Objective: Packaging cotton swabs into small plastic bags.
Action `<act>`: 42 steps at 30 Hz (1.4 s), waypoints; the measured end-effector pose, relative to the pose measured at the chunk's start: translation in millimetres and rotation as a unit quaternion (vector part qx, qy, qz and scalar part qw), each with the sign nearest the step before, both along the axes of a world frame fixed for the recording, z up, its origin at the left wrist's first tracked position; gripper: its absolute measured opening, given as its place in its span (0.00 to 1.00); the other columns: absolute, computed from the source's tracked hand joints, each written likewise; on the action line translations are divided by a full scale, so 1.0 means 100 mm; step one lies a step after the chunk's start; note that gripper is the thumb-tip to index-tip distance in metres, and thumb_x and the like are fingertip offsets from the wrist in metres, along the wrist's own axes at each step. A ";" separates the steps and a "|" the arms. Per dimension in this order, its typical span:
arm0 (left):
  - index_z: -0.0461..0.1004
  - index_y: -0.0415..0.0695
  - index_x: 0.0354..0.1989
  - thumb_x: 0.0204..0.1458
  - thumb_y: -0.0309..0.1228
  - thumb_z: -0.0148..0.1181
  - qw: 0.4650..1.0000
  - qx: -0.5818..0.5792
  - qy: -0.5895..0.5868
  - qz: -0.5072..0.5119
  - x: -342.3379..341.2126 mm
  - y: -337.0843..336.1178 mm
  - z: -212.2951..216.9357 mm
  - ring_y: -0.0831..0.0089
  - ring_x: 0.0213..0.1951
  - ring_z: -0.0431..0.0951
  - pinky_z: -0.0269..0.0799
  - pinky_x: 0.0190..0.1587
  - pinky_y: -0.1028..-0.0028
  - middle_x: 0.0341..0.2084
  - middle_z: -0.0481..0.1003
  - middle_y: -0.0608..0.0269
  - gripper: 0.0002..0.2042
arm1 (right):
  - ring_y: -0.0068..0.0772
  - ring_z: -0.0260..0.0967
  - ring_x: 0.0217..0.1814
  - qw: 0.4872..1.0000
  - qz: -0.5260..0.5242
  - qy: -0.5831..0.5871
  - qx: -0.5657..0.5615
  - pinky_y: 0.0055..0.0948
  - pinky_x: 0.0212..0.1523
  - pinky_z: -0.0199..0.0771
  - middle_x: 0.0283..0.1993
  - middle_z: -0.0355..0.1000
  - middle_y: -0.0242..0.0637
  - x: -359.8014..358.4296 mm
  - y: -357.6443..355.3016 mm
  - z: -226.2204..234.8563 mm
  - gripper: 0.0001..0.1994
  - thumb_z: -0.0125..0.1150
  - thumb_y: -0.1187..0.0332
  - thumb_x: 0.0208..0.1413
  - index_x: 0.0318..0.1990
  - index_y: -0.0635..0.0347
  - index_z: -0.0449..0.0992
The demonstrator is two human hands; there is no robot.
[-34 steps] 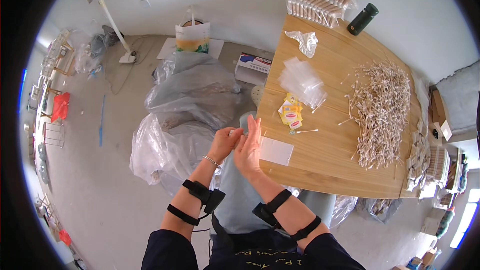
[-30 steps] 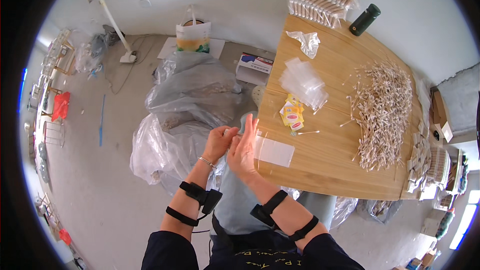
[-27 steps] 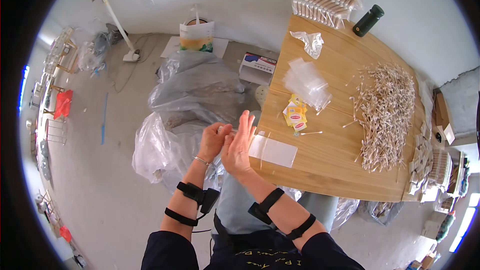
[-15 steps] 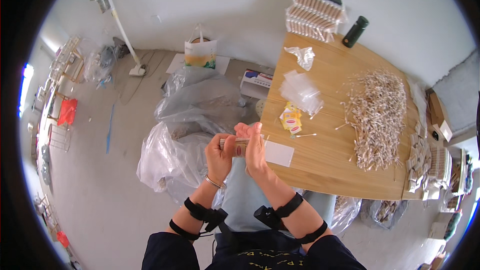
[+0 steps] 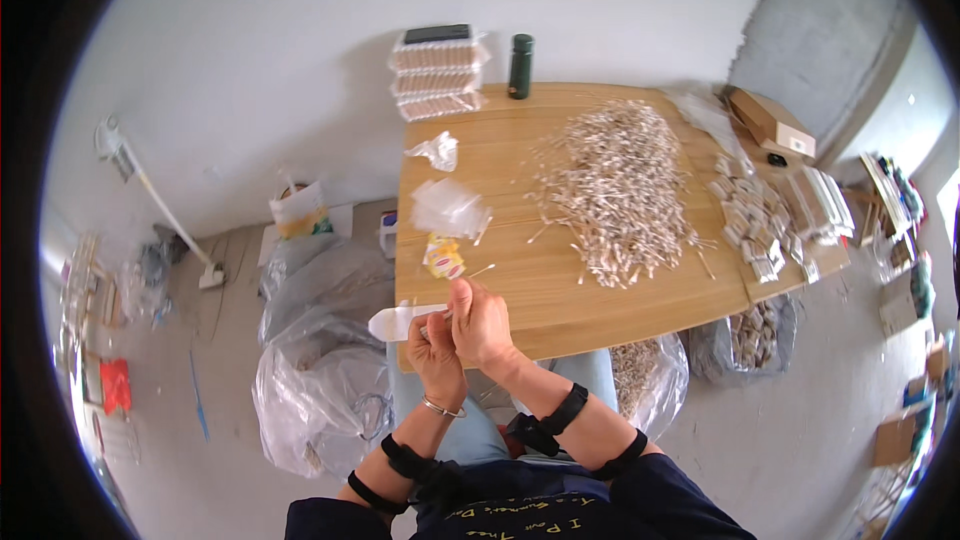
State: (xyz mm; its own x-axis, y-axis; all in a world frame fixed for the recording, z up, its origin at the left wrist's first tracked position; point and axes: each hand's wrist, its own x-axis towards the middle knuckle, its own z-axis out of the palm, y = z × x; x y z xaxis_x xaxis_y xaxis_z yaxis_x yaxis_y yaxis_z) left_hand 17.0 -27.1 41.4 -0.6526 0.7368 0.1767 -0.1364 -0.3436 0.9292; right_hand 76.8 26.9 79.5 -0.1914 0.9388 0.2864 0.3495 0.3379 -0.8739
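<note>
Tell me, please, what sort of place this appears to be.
It is probably a makeshift workroom for small goods handled in bulk: a heap of loose cotton swabs covers part of the wooden table, wrapped packs are stacked at its far corner, and large plastic sacks lie beside it.

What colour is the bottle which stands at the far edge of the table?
The bottle is dark green, as the head view shows.

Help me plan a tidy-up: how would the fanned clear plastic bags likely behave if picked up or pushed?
The clear plastic bags look thin and see-through, so they would probably be light and floppy. They overlap loosely on the table, so a push would likely spread them apart.
</note>
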 end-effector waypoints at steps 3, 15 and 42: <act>0.71 0.40 0.36 0.63 0.39 0.51 0.990 0.003 -0.091 -0.105 0.12 -0.03 0.04 0.84 0.29 0.72 0.69 0.31 0.82 0.28 0.75 0.68 0.13 | 0.60 0.69 0.29 0.999 -0.017 -0.035 0.031 0.47 0.30 0.70 0.26 0.71 0.49 0.34 0.03 0.15 0.20 0.41 0.56 0.67 0.32 0.61 0.72; 0.68 0.39 0.52 0.47 0.25 0.67 0.811 -0.050 0.345 -0.469 0.29 -0.06 0.00 0.71 0.51 0.70 0.69 0.51 0.70 0.48 0.71 0.59 0.22 | 0.55 0.71 0.42 0.952 0.157 -0.220 0.145 0.45 0.45 0.72 0.33 0.72 0.48 1.09 -0.18 0.13 0.21 0.44 0.50 0.64 0.35 0.60 0.75; 0.73 0.43 0.46 0.51 0.24 0.65 0.797 -0.244 -0.096 -0.544 0.24 0.01 0.15 0.76 0.40 0.78 0.81 0.39 0.70 0.39 0.76 0.66 0.13 | 0.38 0.68 0.39 0.974 0.107 -0.081 0.183 0.33 0.39 0.73 0.35 0.72 0.31 1.40 -0.19 0.00 0.07 0.67 0.75 0.40 0.29 0.57 0.79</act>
